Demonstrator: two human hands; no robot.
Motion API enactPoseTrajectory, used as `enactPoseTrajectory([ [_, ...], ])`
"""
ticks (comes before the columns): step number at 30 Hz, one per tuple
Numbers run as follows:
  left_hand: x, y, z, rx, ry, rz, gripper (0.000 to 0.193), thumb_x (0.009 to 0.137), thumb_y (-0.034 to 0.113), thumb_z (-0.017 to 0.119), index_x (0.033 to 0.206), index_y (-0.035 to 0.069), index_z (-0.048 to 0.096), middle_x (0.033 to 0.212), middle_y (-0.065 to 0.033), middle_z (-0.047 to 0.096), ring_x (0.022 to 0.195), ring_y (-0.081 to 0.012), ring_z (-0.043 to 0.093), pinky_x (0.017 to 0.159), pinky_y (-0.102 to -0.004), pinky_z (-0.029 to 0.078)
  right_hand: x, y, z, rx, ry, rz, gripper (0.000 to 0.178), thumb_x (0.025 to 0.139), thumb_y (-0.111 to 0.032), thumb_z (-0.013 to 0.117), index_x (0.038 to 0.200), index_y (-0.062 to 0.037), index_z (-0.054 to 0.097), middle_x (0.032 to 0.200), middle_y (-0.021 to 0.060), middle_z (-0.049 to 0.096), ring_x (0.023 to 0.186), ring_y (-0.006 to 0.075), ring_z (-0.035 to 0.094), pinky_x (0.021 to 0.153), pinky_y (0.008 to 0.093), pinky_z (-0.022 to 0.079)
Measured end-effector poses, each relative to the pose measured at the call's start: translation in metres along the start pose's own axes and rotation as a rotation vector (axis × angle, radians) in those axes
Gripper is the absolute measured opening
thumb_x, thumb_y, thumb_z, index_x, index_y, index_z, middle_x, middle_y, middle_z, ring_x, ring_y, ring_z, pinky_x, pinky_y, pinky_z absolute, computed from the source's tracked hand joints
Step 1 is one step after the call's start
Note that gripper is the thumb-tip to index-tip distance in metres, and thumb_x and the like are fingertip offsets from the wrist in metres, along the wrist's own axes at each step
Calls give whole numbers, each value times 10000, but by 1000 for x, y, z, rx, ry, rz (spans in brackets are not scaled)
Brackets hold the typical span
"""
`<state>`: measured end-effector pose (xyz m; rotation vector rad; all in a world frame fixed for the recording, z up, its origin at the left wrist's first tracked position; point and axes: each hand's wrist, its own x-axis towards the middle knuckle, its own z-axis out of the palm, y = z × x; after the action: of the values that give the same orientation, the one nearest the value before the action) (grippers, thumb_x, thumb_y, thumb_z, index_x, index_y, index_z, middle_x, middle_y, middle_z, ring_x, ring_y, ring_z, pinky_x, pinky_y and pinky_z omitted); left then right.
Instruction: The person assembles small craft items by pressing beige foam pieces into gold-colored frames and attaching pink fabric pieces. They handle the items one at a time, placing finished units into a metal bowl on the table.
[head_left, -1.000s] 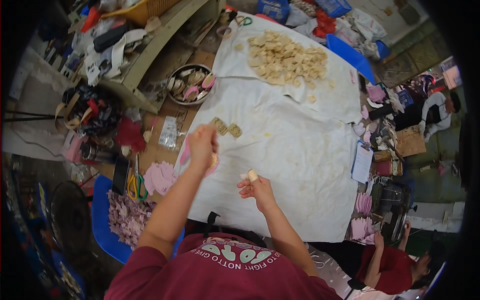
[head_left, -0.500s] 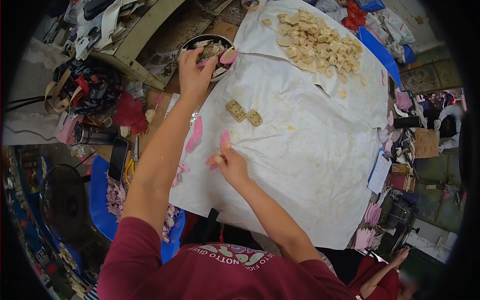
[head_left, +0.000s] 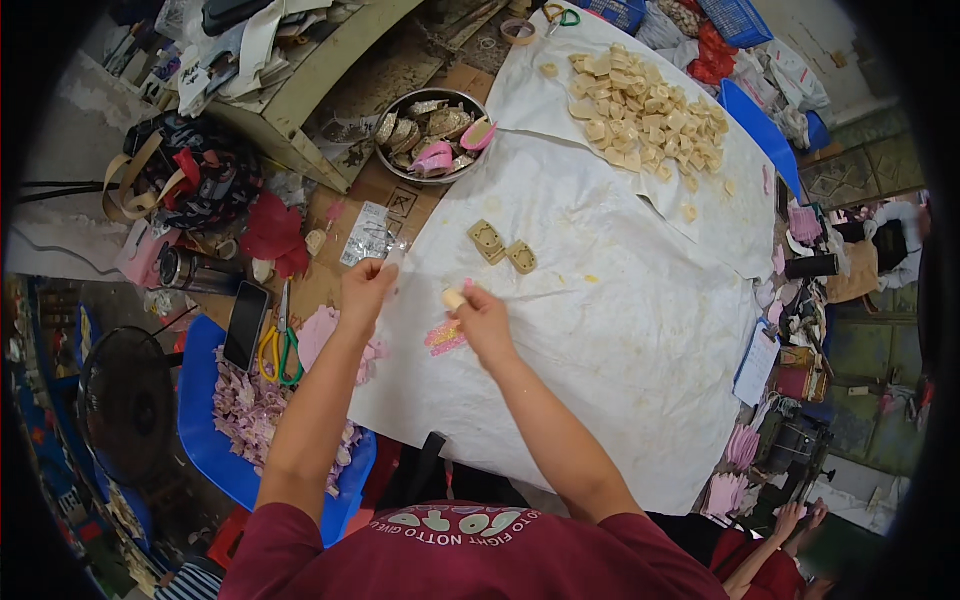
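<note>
My left hand (head_left: 366,292) is closed in a pinch over the left edge of the white sheet. A thin pale strip (head_left: 395,260), blurred, sticks up from its fingertips. To its right, my right hand (head_left: 484,320) grips a small cream-coloured piece (head_left: 453,299) between thumb and fingers. A bit of pink shows behind those fingers. Just below lies a pink and yellow speckled piece (head_left: 446,338). Two tan mould blocks (head_left: 487,242) with hollowed faces rest on the sheet beyond my right hand. The metal bowl (head_left: 432,181) beyond my left hand holds several crusted pieces and two pink-covered ones.
Many cream pieces (head_left: 650,110) are heaped on the far part of the white sheet (head_left: 600,350). At left are a blue tray (head_left: 200,400) of pink scraps, scissors (head_left: 283,345) and a phone (head_left: 246,325). Another person's hands (head_left: 800,520) show at lower right.
My left hand has left the bowl and come back near the right hand, now pinching a pale strip. A pink-covered piece now sits in the bowl where that hand was.
</note>
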<state>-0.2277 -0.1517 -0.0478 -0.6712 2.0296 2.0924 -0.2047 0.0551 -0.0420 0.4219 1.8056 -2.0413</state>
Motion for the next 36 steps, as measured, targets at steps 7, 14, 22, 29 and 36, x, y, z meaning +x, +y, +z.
enactPoseTrajectory([
  [7, -87, 35, 50, -300, -183, -50, 124, 877, 156, 640, 942, 56, 605, 836, -25, 643, 726, -117, 605, 698, -273, 478, -26, -46, 13, 462, -138, 148, 215, 884, -221, 650, 1027, -60, 641, 881, 20, 640, 746, 136, 600, 603, 278, 490],
  [14, -95, 54, 37, -136, -335, -208, 343, 901, 268, 621, 1160, 46, 593, 991, -56, 654, 868, -183, 635, 808, -376, 509, -29, -34, -10, -124, -379, -152, 139, 837, -137, 658, 838, 1, 666, 783, 48, 666, 699, 124, 606, 638, 283, 495],
  [22, -101, 47, 30, -370, -378, -498, 506, 936, 426, 529, 1299, 74, 496, 1256, -127, 556, 1182, -275, 520, 873, -497, 494, -6, -71, -7, -169, -226, -213, 118, 797, -106, 705, 863, -21, 659, 731, 0, 631, 645, 53, 532, 575, 233, 438],
  [29, -103, 68, 55, -641, -551, -304, 527, 960, 484, 435, 1265, 62, 513, 1267, -133, 553, 1174, -300, 541, 896, -524, 499, -11, -112, -16, -340, -459, -223, 188, 794, -78, 720, 962, -43, 644, 712, -39, 600, 622, 25, 492, 546, 212, 400],
  [36, -94, 60, 38, -525, -379, -326, 272, 926, 152, 545, 1145, -8, 543, 1153, -170, 614, 1037, -271, 628, 761, -407, 591, 4, -90, -28, -391, -490, -183, 230, 765, -78, 708, 977, -33, 630, 634, -23, 560, 594, 100, 538, 562, 281, 438],
])
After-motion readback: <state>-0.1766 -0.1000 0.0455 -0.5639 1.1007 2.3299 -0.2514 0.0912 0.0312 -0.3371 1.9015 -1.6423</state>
